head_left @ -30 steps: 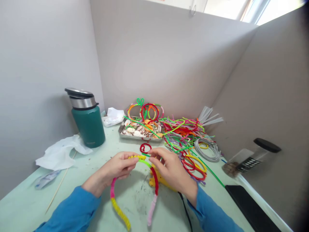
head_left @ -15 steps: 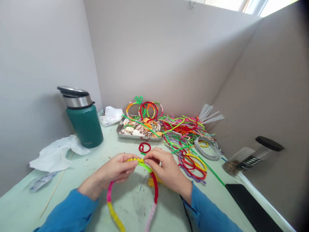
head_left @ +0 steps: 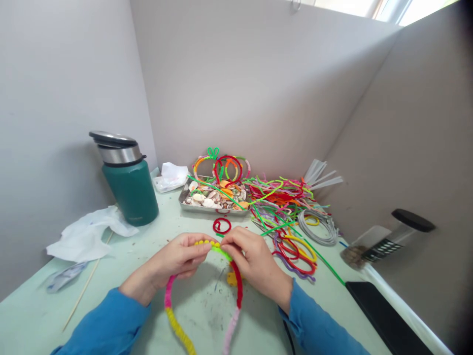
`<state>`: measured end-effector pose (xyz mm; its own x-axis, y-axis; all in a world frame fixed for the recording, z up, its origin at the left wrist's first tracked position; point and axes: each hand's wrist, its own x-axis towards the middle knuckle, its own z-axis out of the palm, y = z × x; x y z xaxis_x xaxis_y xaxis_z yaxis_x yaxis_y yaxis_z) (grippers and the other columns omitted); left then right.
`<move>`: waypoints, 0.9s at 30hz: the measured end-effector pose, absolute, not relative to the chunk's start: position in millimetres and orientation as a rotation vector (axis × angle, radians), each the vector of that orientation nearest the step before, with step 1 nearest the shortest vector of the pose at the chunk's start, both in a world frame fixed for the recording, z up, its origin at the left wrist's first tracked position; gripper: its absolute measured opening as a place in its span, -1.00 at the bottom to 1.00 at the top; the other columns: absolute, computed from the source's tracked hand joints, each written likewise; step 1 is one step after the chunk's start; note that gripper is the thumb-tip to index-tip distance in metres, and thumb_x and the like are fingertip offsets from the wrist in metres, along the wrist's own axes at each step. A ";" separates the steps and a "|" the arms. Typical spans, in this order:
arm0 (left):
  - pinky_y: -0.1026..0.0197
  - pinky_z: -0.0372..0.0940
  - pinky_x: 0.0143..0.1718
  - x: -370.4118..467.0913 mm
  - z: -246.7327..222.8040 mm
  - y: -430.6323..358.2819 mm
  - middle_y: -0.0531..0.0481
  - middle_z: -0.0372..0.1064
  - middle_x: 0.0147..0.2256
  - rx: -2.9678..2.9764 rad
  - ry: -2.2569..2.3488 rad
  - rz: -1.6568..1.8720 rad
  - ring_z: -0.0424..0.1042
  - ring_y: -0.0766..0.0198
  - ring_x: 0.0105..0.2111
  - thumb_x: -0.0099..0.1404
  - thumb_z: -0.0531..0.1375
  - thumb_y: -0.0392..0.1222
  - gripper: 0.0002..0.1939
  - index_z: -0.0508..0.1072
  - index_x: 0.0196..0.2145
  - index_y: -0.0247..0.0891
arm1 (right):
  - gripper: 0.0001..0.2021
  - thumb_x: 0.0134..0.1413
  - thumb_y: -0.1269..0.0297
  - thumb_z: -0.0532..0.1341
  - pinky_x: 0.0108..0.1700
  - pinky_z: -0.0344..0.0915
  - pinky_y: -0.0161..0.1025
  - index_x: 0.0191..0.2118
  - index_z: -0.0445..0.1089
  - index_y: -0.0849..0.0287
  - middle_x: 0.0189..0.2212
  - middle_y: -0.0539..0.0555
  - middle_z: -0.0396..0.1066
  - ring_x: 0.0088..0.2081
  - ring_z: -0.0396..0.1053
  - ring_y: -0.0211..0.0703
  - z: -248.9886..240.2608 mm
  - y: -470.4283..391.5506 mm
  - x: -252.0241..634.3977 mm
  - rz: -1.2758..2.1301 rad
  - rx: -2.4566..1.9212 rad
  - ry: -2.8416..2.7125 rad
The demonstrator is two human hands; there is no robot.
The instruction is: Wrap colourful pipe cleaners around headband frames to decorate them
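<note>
A headband-like hoop wrapped in coloured pipe cleaner (head_left: 240,286) arches between my hands, with pink, yellow, green, red and pale pink sections. Along its top runs a bumpy yellow pipe cleaner strip (head_left: 207,243). My left hand (head_left: 182,257) pinches the hoop's upper left part, thumb over the yellow strip. Fingertips of my right hand (head_left: 248,255) close on the strip's right end, just above the green section. Part of a yellow object (head_left: 231,279) on the table shows behind the hoop's red section; my right hand hides the rest.
A metal tray (head_left: 181,201) of shells stands at the back, with finished-looking hoops behind it. Loose pipe cleaners (head_left: 277,195) heap to its right, near a grey wire coil (head_left: 318,228). A green flask (head_left: 130,192), tissue (head_left: 86,236) and wooden stick (head_left: 86,282) are left.
Both hands keep their pinch on the hoop and strip. My right hand and wrist have shifted very slightly; otherwise little differs.
</note>
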<state>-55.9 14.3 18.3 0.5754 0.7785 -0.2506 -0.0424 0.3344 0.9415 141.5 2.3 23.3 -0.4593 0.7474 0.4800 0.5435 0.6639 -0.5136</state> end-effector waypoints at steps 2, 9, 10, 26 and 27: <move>0.43 -0.20 -0.79 -55.4 17.6 14.4 0.30 -0.11 -0.72 1.116 0.810 0.632 -0.25 0.53 -0.75 0.20 0.18 -0.06 -0.68 0.36 -0.15 -0.32 | -0.86 0.21 0.36 0.07 -0.28 0.17 -0.31 -0.32 0.35 0.18 -0.39 0.05 0.34 -0.33 0.28 -0.22 23.0 1.6 141.4 0.346 -0.996 -2.198; 0.43 -0.16 -0.79 -54.5 14.3 15.6 0.30 -0.12 -0.75 1.160 0.834 0.687 -0.25 0.52 -0.76 0.20 0.16 -0.03 -0.69 0.37 -0.19 -0.30 | -0.90 0.12 0.26 0.18 -0.28 0.17 -0.32 -0.30 0.32 0.17 -0.36 0.03 0.36 -0.32 0.29 -0.21 24.8 -1.4 139.6 0.402 -1.030 -2.190; 0.43 -0.15 -0.79 -54.1 13.6 15.8 0.30 -0.11 -0.75 1.165 0.837 0.692 -0.25 0.52 -0.76 0.20 0.16 -0.03 -0.69 0.38 -0.20 -0.30 | -0.90 0.09 0.27 0.21 -0.28 0.17 -0.32 -0.30 0.31 0.17 -0.36 0.02 0.36 -0.32 0.29 -0.21 24.1 -1.5 138.8 0.405 -1.042 -2.182; 0.43 -0.16 -0.80 -47.6 9.8 17.1 0.30 -0.12 -0.73 1.205 0.913 0.706 -0.24 0.53 -0.76 0.19 0.16 0.03 -0.68 0.37 -0.28 -0.31 | -0.82 0.01 0.36 0.25 -0.35 0.20 -0.31 -0.23 0.30 0.15 -0.34 0.00 0.38 -0.45 0.31 -0.26 10.5 -1.2 132.3 0.418 -1.216 -2.024; 0.43 -0.16 -0.80 -47.8 9.8 17.2 0.30 -0.12 -0.73 1.205 0.910 0.707 -0.24 0.53 -0.77 0.19 0.16 0.03 -0.68 0.37 -0.28 -0.31 | -0.81 0.00 0.35 0.26 -0.36 0.20 -0.31 -0.22 0.30 0.14 -0.33 0.00 0.38 -0.45 0.31 -0.26 10.2 -0.6 132.3 0.413 -1.217 -2.026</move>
<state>-47.8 17.2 9.8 0.4765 0.8545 -0.2070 0.0101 0.2301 0.9731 132.3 -0.6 10.2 -0.2900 0.8602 0.4195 0.6276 0.5019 -0.5952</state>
